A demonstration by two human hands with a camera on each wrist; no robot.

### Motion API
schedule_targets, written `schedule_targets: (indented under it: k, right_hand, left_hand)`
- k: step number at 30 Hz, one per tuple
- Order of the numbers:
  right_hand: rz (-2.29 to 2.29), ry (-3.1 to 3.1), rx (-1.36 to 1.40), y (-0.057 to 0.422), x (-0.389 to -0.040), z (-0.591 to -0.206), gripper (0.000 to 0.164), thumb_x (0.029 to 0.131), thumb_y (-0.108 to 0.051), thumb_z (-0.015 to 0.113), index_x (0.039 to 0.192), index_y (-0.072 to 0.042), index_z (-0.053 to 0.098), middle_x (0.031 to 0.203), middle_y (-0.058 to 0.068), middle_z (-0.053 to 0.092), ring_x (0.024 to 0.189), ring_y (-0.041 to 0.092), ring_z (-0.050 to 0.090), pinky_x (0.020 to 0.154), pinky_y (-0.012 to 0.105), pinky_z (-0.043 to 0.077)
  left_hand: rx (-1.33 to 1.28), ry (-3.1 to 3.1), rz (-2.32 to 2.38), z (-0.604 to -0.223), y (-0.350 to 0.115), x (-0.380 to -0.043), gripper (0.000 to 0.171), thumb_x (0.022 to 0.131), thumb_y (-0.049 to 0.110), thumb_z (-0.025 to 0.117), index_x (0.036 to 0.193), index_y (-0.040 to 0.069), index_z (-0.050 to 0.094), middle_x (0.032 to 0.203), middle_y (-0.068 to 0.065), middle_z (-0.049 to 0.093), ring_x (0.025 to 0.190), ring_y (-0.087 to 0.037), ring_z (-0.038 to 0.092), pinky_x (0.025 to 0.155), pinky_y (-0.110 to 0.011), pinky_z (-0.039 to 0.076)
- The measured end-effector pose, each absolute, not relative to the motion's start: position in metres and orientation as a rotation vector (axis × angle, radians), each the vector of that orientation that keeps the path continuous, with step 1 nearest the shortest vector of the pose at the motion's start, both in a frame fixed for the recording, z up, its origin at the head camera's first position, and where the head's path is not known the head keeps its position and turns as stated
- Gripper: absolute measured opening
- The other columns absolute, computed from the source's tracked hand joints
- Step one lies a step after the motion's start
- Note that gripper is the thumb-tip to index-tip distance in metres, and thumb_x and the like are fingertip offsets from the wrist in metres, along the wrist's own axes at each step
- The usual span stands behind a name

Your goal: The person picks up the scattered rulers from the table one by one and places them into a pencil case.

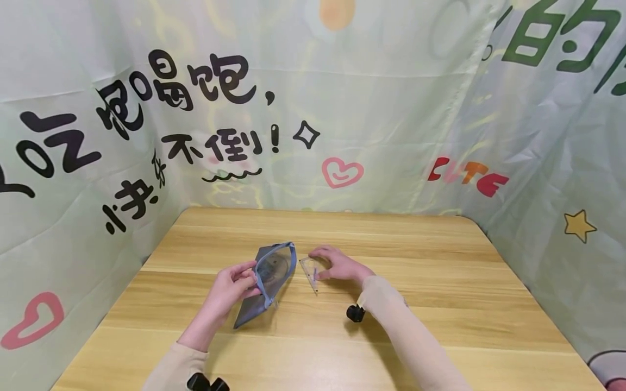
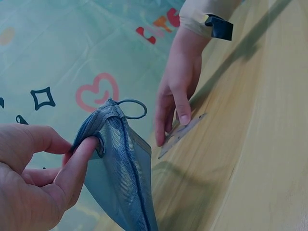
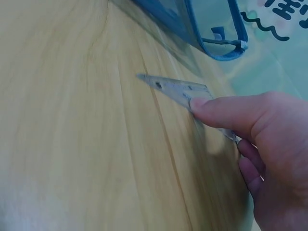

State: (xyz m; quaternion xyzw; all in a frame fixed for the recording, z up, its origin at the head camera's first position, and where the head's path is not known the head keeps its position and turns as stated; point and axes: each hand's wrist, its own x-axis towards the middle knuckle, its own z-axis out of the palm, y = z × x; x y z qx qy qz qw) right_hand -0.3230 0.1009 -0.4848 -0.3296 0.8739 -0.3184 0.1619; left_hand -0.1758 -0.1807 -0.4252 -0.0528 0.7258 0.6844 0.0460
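A blue-grey mesh zipper pouch (image 1: 274, 271) stands tilted over the table with its mouth spread apart. My left hand (image 1: 231, 286) pinches the pouch's rim between thumb and fingers, as the left wrist view shows on the pouch (image 2: 118, 159) up close. Just right of it is a clear triangular set square (image 1: 308, 271). With thumb on one side and fingers on the other, my right hand (image 1: 342, 266) grips the set square (image 3: 175, 89) by its edges. The set square is apart from the pouch. What lies inside the pouch is hard to make out.
The wooden table (image 1: 415, 244) reaches away to a printed cloth backdrop (image 1: 391, 119) at the back and sides. A small black wrist camera (image 1: 355, 313) sits by the right sleeve, and another black camera (image 1: 207, 382) by the left sleeve.
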Motion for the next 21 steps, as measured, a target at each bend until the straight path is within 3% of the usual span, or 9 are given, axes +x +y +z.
schedule_targets:
  k: [21]
  right_hand:
    - [-0.947,2.533,-0.935,0.114,-0.322,-0.483,0.065,0.083,-0.026,0.079,0.140,-0.010,0.055,0.144,0.018,0.044,0.134,0.037,0.042,0.116,0.058,0.037]
  left_hand:
    - [-0.141,2.209,2.092,-0.424,-0.180,-0.174,0.051,0.093,-0.002,0.052,0.143,-0.008,0.042,0.091,0.003,0.049,0.082,-0.005,0.058,0.077,-0.020,0.063]
